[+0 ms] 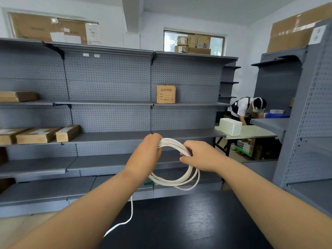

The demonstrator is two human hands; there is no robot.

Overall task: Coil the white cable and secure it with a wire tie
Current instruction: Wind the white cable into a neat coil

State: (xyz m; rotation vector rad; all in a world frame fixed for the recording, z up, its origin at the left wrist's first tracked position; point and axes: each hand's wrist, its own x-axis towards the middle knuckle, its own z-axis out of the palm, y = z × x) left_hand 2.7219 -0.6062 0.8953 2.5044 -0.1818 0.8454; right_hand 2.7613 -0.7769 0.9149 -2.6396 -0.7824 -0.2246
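Coiling step, by the look of it near its end. The white cable (177, 182) is held up in the air above the near dark counter (197, 221), gathered into several loops.

Left hand (146, 152) — grip curled round the bundle at the coil's top left. Right hand (200, 158) — grip pinched on the strands at the coil's right side.

A loose tail (132, 209) drops beside the left forearm and trails onto the counter toward its near left edge. A small green piece (148, 182) sits at the coil's lower left; cannot tell whether it is the tie or a connector.

Judgement: the tail is not yet wound in and no tie is on. The next move calls for lifting the tail into a final loop while the left grip keeps the bundle from springing apart, then freeing the right hand for the tie.
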